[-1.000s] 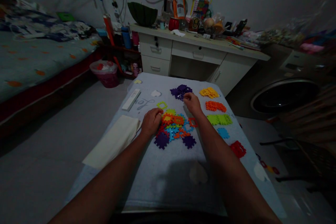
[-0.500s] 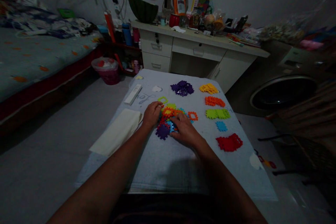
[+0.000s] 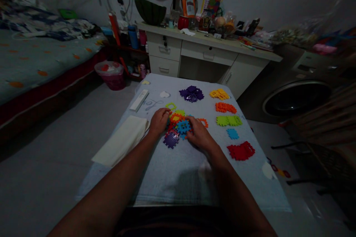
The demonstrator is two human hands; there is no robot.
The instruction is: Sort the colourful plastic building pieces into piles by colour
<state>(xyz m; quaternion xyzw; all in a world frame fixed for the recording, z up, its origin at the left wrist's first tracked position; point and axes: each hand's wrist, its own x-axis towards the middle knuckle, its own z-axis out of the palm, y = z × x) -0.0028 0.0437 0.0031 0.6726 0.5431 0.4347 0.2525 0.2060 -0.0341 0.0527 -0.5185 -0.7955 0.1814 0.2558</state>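
Observation:
A mixed heap of coloured plastic puzzle tiles (image 3: 180, 127) lies in the middle of a pale blue cloth-covered table (image 3: 178, 177). My left hand (image 3: 159, 121) rests curled on the heap's left edge. My right hand (image 3: 199, 136) lies on its right side, fingers bent over tiles, touching a blue tile (image 3: 183, 126); what it grips, if anything, is hidden. A purple tile (image 3: 170, 139) sits at the heap's near edge. Sorted piles lie around: purple (image 3: 191, 93), yellow (image 3: 219, 94), orange (image 3: 226, 107), green (image 3: 228, 120), blue (image 3: 232, 133), red (image 3: 241, 151).
A folded cream cloth (image 3: 121, 144) hangs over the table's left edge, a white box (image 3: 139, 99) beyond it. A cluttered white desk (image 3: 205, 50) stands behind, a bed (image 3: 33, 63) to the left, a pink bin (image 3: 109, 75) on the floor, a washing machine (image 3: 300, 96) at right.
My right hand came back from the purple pile at the far side to the right side of the mixed heap. The left hand stayed on the heap's left edge.

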